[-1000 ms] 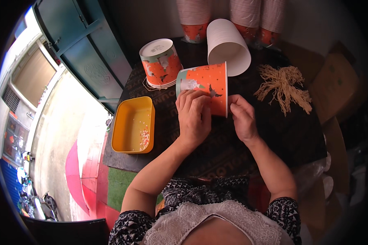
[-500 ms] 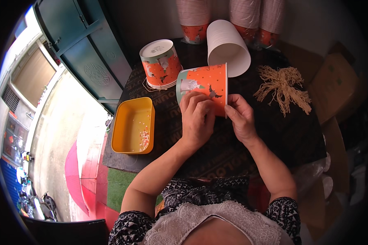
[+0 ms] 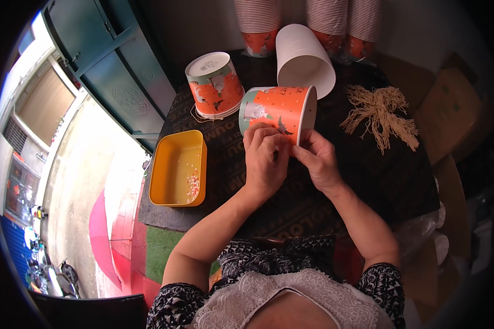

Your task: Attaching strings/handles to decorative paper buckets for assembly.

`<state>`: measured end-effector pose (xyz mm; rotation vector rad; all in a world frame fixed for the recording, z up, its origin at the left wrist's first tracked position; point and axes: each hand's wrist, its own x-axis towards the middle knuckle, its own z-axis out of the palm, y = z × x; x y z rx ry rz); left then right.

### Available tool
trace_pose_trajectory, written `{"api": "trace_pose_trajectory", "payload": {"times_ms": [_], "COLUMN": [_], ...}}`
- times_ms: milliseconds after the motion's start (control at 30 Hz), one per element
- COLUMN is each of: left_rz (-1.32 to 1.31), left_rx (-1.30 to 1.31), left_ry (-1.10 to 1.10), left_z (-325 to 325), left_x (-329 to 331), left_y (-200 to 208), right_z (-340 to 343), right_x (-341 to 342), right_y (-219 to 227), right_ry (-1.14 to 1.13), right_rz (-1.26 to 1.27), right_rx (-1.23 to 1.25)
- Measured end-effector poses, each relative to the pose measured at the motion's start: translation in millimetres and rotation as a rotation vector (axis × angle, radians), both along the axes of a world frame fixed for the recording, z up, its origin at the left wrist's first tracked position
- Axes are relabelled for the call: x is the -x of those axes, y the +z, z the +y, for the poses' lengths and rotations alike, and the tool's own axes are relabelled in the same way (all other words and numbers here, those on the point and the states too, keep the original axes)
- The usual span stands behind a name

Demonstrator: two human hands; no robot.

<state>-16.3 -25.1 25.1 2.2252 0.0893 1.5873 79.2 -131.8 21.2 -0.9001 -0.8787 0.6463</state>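
Observation:
An orange paper bucket (image 3: 277, 109) with a green base band, bat pictures and a white rim lies on its side above the table, its mouth turned to the right. My right hand (image 3: 317, 162) grips the rim at its lower edge, thumb outside. Against the bucket's near side, my left hand (image 3: 266, 162) is closed with curled fingers; a small dark bit shows between them, too hidden to name. Behind to the left, a similar bucket (image 3: 217, 90) stands upside down, with a thin cord at its rim.
A yellow tub (image 3: 156, 175) with small pink and white pieces sits at the left. Tan cords (image 3: 381, 115) lie in a bundle at the right. Behind are a nested stack of white-lined buckets (image 3: 302, 60) and taller stacks (image 3: 258, 22). The dark table's edge (image 3: 170, 222) is near me.
The bucket has turned slightly, so more of its inside shows past the rim. My right hand has shifted a little left and down with the rim. My left hand stays nearly in place.

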Motion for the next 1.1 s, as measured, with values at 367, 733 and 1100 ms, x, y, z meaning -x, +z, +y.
{"api": "trace_pose_trajectory", "payload": {"times_ms": [367, 733, 1100], "left_rz": [0.039, 0.031, 0.035], "left_rx": [-0.011, 0.006, 0.034], "left_ry": [-0.004, -0.031, -0.025], "left_z": [1.0, 4.2, 2.9], "left_x": [1.2, -0.4, -1.4], "left_y": [-0.5, -4.3, -6.2], "right_z": [1.5, 5.6, 6.1], "right_x": [-2.0, 2.7, 8.2], "right_y": [-5.5, -13.8, -12.4], "right_ry": [-0.091, -0.242, -0.323], "right_rz": [-0.077, -0.243, -0.345], "right_rx": [0.043, 0.061, 0.089]}}
